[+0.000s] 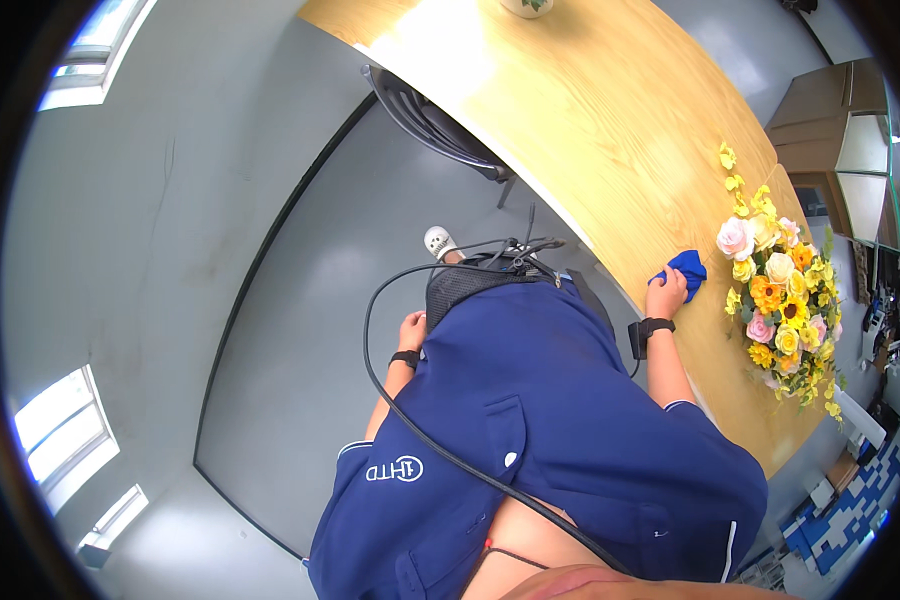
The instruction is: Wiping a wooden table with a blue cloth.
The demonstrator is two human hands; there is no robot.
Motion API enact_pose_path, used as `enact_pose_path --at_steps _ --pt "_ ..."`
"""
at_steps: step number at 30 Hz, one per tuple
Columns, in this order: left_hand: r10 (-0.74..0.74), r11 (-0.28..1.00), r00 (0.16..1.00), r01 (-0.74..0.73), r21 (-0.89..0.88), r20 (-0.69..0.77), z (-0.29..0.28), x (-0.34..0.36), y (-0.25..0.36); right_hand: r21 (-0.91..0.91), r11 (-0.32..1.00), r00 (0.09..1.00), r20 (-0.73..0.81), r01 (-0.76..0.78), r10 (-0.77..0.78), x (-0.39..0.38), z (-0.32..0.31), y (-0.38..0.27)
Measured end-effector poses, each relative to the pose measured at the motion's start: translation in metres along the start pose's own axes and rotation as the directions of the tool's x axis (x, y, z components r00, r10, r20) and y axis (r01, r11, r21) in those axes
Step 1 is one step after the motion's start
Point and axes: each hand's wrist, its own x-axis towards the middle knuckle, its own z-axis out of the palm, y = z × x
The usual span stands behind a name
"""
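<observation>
On the light wooden table (pixel 620 150), my right hand (pixel 668 292) is closed around a crumpled blue cloth (pixel 688 272). The cloth bunches out past the fingertips and rests on the tabletop near its edge. My left hand (pixel 410 330) hangs low at my left side, next to the dark mesh fabric at my hip. Its fingers are small and partly turned away, so their state is unclear. Each wrist wears a black band; the right one carries a black box (pixel 638 340).
An arrangement of yellow, pink and orange flowers (pixel 785 290) stands on the table just right of the cloth. A white pot (pixel 527 7) sits at the far end. A black chair (pixel 435 125) is beside the table's left edge. A black cable (pixel 400 410) loops across my front.
</observation>
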Motion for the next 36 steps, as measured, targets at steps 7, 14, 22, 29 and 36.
enact_pose_path --at_steps 7,14,22,29,36 --pt "-0.035 0.998 0.999 0.034 -0.044 -0.036 -0.078 0.048 0.021 -0.133 0.984 0.984 0.116 -0.119 0.135 0.013 0.022 -0.06" --pt "-0.093 0.99 0.987 0.077 -0.122 -0.132 -0.155 0.067 0.012 -0.075 0.997 0.992 0.124 -0.001 0.01 0.032 0.058 -0.173" --pt "-0.196 0.976 0.967 0.176 -0.128 -0.164 -0.212 0.078 -0.039 0.077 0.997 0.957 0.286 0.026 -0.047 0.061 0.083 -0.305" --pt "-0.147 0.988 0.973 0.135 -0.077 -0.178 -0.225 0.108 -0.055 0.107 0.994 0.879 0.471 0.024 -0.072 0.092 0.125 -0.374" --pt "-0.198 0.966 0.955 0.152 -0.209 -0.222 -0.245 0.158 -0.056 0.1 0.995 0.83 0.552 0.031 -0.081 0.104 0.148 -0.482"
